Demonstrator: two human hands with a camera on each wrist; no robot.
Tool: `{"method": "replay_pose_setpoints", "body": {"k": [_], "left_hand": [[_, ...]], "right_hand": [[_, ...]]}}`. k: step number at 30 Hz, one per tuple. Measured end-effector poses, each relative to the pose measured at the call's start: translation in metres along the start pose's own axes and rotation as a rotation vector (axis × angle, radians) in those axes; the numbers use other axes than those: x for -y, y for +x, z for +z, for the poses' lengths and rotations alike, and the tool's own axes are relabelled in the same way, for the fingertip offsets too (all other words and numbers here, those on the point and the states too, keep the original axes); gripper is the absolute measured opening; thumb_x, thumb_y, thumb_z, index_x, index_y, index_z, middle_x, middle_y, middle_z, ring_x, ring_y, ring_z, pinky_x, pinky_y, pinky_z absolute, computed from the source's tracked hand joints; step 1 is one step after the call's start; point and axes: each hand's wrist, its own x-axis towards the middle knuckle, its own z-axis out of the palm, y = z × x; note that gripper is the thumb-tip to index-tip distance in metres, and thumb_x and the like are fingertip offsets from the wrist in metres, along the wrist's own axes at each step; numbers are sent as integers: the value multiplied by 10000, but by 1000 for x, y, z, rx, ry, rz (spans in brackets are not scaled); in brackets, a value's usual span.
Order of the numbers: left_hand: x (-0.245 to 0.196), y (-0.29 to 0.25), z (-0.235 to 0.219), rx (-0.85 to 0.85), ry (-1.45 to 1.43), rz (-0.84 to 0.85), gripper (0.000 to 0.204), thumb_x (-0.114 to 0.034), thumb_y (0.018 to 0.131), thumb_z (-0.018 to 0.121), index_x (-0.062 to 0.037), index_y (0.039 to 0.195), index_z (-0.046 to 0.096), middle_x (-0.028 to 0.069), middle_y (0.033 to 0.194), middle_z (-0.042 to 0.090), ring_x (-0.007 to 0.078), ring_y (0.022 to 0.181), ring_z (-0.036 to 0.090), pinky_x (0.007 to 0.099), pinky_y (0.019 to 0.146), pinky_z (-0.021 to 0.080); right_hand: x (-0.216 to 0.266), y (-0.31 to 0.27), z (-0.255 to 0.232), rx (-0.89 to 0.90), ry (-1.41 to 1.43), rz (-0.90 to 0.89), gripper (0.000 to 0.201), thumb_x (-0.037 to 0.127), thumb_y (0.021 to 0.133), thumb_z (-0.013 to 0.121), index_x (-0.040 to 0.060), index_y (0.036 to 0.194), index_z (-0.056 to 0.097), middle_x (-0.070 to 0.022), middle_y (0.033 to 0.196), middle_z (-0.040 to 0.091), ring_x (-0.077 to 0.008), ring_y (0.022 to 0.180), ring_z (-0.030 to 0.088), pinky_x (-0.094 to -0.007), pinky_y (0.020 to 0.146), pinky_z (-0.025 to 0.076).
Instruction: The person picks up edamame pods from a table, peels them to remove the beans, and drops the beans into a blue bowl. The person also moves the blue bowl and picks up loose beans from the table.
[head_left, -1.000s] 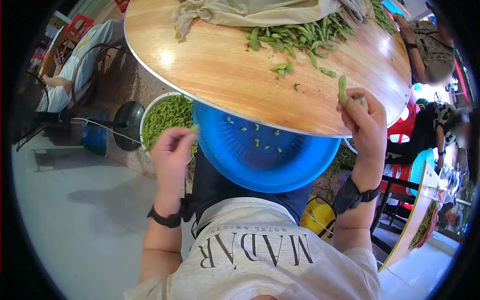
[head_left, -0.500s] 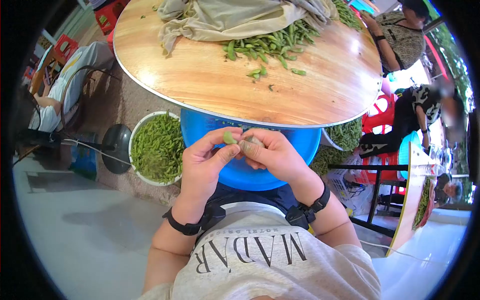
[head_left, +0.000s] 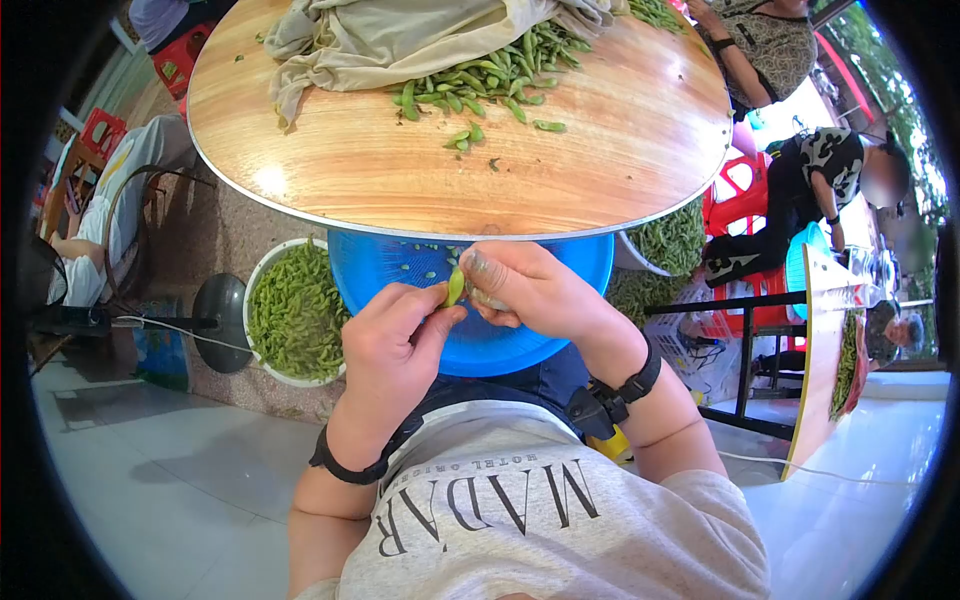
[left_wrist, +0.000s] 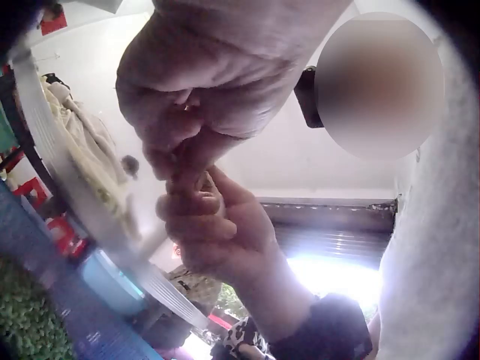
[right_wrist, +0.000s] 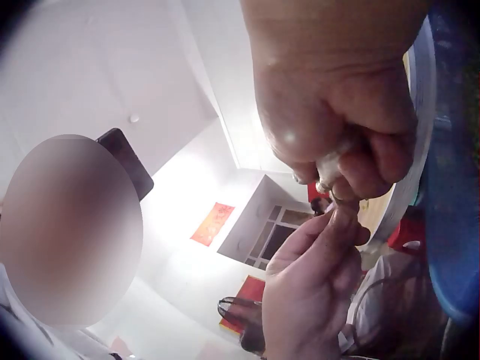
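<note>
In the head view, my left hand (head_left: pixel 390 340) pinches a green soybean pod (head_left: pixel 456 285) between thumb and forefinger. My right hand (head_left: pixel 540 290) meets it from the other side, its thumb close to the pod's top. Curled right fingers hold a small pale, shiny object (right_wrist: pixel 330 166), mostly hidden in the fist; its kind I cannot tell. Both hands are over a blue plastic basin (head_left: pixel 350 290) at my lap, where a few green beans (head_left: pixel 430 274) lie. The left wrist view shows the fingertips of both hands meeting, the pod hidden there.
A round wooden table (head_left: pixel 350 180) overhangs the basin's far side, bearing a heap of pods (head_left: pixel 500 75) and a beige cloth (head_left: pixel 400 40). To the left stands a white tub (head_left: pixel 262 355) of pods. More pods (head_left: pixel 670 240) fill a container at right. Other people sit around.
My right hand has brought a pod from above the table's edge to the basin. The left hand has come in from beside the white tub and now pinches the pod. The head view has shifted.
</note>
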Motion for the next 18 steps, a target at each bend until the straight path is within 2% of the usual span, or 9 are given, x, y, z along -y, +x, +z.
{"method": "replay_pose_setpoints", "body": {"k": [2, 5, 8, 11, 14, 17, 18], "left_hand": [[-6, 1, 0, 13, 27, -8, 146, 31, 678, 680, 22, 810, 621, 94, 680, 580, 138, 537, 529, 227, 485, 415], [-4, 1, 2, 14, 60, 43, 166, -9, 684, 688, -10, 837, 625, 100, 685, 576, 194, 529, 549, 274, 465, 433], [-1, 2, 3, -20, 25, 65, 168, 0, 686, 682, -6, 841, 619, 103, 676, 571, 179, 527, 550, 264, 463, 431], [5, 0, 5, -1, -75, -18, 138, 8, 713, 665, 9, 843, 616, 89, 663, 583, 145, 517, 545, 241, 452, 420], [5, -1, 7, 31, -599, -537, 71, -27, 769, 626, 17, 824, 615, 73, 654, 590, 106, 485, 512, 207, 420, 376], [19, -1, 13, 18, -969, -695, 93, -78, 812, 589, 12, 802, 612, 72, 662, 595, 89, 450, 469, 187, 395, 327], [22, -1, 16, 8, -1004, -724, 114, -102, 810, 570, 5, 790, 606, 82, 655, 586, 88, 427, 441, 187, 380, 299]], "right_hand": [[4, -2, 3, -9, -40, 10, 324, 295, 939, 393, 25, 802, 509, 7, 580, 421, -55, 490, 376, -187, 438, 316], [2, 0, 1, -42, -47, 7, 358, 297, 911, 462, 40, 662, 475, -1, 555, 453, -67, 481, 399, -223, 430, 335], [-1, 0, 1, -67, -103, -1, 330, 268, 908, 468, 35, 675, 485, 0, 550, 461, -67, 478, 406, -226, 429, 338], [-1, -2, 6, -137, -92, -8, 311, 248, 909, 464, 35, 684, 494, 5, 549, 467, -62, 475, 405, -217, 433, 337], [-3, -3, 8, -161, -81, -29, 286, 224, 901, 474, 23, 699, 498, -20, 551, 479, -80, 490, 428, -233, 446, 360], [-18, 0, 10, -230, -350, -248, 247, 191, 884, 491, 9, 717, 499, -80, 560, 508, -169, 498, 502, -290, 468, 401], [-19, 0, 9, -238, -415, -281, 232, 180, 876, 498, 7, 721, 500, -100, 581, 520, -207, 516, 518, -311, 480, 410]]}}
